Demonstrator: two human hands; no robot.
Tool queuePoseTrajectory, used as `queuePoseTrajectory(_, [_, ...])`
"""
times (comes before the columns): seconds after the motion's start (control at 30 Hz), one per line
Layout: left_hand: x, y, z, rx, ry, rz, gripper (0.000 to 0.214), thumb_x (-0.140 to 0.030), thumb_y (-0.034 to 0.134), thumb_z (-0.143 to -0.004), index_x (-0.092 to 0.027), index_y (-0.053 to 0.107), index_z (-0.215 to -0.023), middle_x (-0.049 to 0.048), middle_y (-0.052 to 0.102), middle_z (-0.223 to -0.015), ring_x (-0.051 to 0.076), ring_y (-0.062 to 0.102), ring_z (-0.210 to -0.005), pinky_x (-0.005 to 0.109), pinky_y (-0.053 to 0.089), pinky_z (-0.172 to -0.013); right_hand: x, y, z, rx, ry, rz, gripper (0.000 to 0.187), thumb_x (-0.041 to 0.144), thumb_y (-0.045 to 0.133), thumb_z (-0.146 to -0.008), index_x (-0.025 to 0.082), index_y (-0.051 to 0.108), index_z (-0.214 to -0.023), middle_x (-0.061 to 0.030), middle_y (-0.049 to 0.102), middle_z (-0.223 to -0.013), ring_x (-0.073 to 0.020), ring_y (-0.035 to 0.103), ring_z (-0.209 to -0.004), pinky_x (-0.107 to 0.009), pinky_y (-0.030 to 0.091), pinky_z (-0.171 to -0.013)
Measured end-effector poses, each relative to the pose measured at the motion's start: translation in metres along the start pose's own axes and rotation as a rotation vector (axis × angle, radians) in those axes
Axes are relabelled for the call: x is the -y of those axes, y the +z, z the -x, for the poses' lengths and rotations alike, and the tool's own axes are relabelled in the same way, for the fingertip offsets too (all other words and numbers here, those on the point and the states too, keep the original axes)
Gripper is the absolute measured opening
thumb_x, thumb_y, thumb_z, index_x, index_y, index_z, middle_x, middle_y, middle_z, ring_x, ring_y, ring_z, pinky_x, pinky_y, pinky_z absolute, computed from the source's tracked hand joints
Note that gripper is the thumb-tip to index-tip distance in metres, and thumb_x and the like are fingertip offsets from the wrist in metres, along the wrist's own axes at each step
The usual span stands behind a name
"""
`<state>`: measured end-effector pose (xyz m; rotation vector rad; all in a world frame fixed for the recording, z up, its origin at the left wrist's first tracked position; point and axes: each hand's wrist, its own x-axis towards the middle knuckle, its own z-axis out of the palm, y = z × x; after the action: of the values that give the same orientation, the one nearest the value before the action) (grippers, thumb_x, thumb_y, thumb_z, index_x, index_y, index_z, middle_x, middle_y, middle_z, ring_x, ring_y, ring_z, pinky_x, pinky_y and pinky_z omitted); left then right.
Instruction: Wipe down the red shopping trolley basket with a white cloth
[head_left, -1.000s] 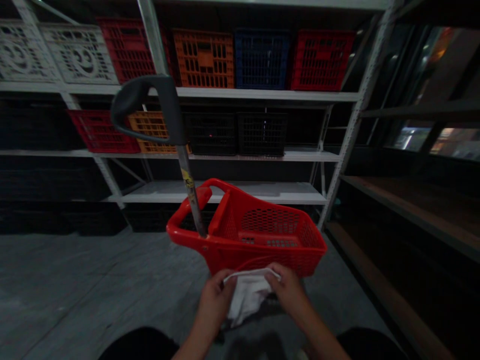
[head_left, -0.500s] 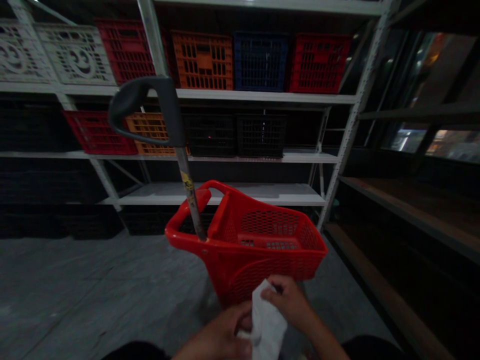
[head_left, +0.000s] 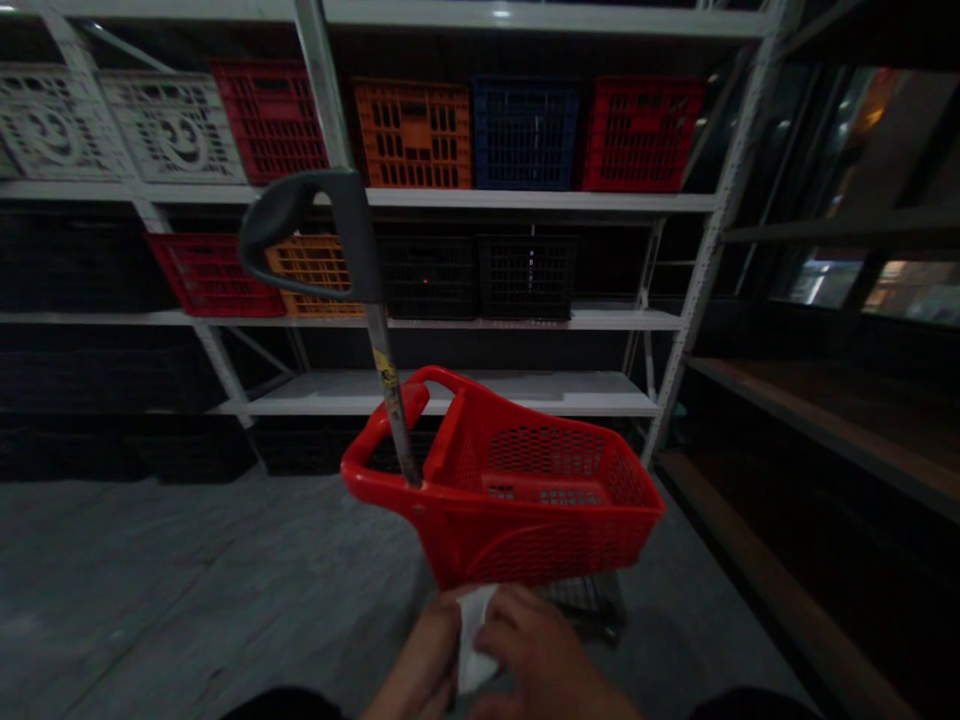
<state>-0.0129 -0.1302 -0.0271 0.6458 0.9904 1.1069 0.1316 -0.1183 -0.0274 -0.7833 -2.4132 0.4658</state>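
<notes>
Low in the head view, both hands are close together around a folded white tissue point(head_left: 474, 640). My left hand point(head_left: 431, 650) is closed on the tissue's left edge. From the other side, my right hand point(head_left: 532, 650) grips it with bent fingers, hiding part of it. Just beyond my hands stands a red plastic shopping cart point(head_left: 540, 520). A metal pole rises from the cart's left end to a dark grey loop handle point(head_left: 356, 235). Neither hand appears to be holding the cart.
Behind the cart, a white metal rack point(head_left: 540, 200) carries plastic crates, among them an orange crate point(head_left: 412, 133), a blue crate point(head_left: 525, 133) and a red crate point(head_left: 641, 133). Darker shelves point(head_left: 825, 420) run along the right side. The floor point(head_left: 187, 580) is grey concrete.
My hands have come closer together, with the right moving left and down. The tissue is more bunched and shows less of its surface. The view has shifted slightly.
</notes>
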Motion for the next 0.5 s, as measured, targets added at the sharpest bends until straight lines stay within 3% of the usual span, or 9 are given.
queuePoseTrajectory(0.07, [-0.008, 0.002, 0.007, 0.052, -0.066, 0.079, 0.022, -0.013, 0.055, -0.058, -0.010, 0.062, -0.079, 0.0063, 0.063, -0.067, 0.016, 0.058, -0.061, 0.028, 0.044, -0.060, -0.004, 0.012, 0.002, -0.008, 0.051, -0.066, 0.052, 0.045, 0.076, -0.051, 0.024, 0.057, -0.095, -0.0031, 0.057, -0.100, -0.0198, 0.050, -0.091, -0.025, 0.037, -0.076])
queuePoseTrajectory(0.1, [-0.011, 0.002, 0.010, 0.076, -0.101, 0.093, 0.025, -0.011, 0.054, -0.058, -0.010, 0.061, -0.082, 0.0070, 0.064, -0.070, 0.017, 0.059, -0.063, 0.029, 0.045, -0.061, -0.005, 0.016, 0.004, -0.001, 0.090, -0.120, 0.055, 0.041, 0.076, -0.052, 0.023, 0.056, -0.100, -0.0036, 0.056, -0.102, -0.0194, 0.050, -0.091, -0.025, 0.038, -0.077])
queuePoseTrajectory(0.2, [-0.017, -0.004, 0.018, 0.112, -0.174, 0.020, 0.044, -0.012, 0.053, -0.059, -0.012, 0.054, -0.103, 0.0077, 0.065, -0.077, 0.018, 0.062, -0.064, 0.031, 0.046, -0.063, -0.010, 0.019, 0.005, 0.050, 0.142, -0.327, 0.044, 0.020, 0.064, -0.066, 0.024, 0.054, -0.109, -0.0022, 0.057, -0.103, -0.0153, 0.052, -0.091, -0.022, 0.038, -0.079])
queuePoseTrajectory(0.3, [-0.029, -0.012, 0.020, 0.155, -0.175, -0.174, 0.062, -0.025, 0.053, -0.066, -0.015, 0.035, -0.124, 0.0097, 0.066, -0.082, 0.020, 0.063, -0.060, 0.033, 0.046, -0.058, -0.016, 0.009, -0.002, 0.056, 0.138, -0.459, 0.037, 0.007, 0.048, -0.070, 0.026, 0.066, -0.096, 0.0003, 0.059, -0.086, -0.0118, 0.054, -0.081, -0.020, 0.039, -0.072])
queuePoseTrajectory(0.37, [-0.046, -0.017, 0.021, 0.051, 0.004, -0.338, 0.057, -0.036, 0.052, -0.069, -0.015, 0.038, -0.121, 0.0111, 0.066, -0.085, 0.021, 0.063, -0.063, 0.034, 0.047, -0.059, -0.023, -0.008, -0.015, -0.051, 0.153, -0.451, 0.040, 0.002, 0.043, -0.066, 0.024, 0.070, -0.086, 0.0004, 0.055, -0.076, -0.0110, 0.053, -0.074, -0.020, 0.040, -0.066])
queuePoseTrajectory(0.5, [-0.099, -0.028, 0.014, -0.530, 0.812, -0.757, 0.039, -0.043, 0.051, -0.073, -0.020, 0.051, -0.105, 0.0077, 0.060, -0.108, 0.021, 0.056, -0.098, 0.036, 0.041, -0.088, -0.036, -0.045, -0.055, -0.422, 0.134, -0.304, 0.048, -0.002, 0.039, -0.060, 0.021, 0.068, -0.091, -0.0039, 0.054, -0.098, -0.0142, 0.052, -0.093, -0.026, 0.040, -0.082])
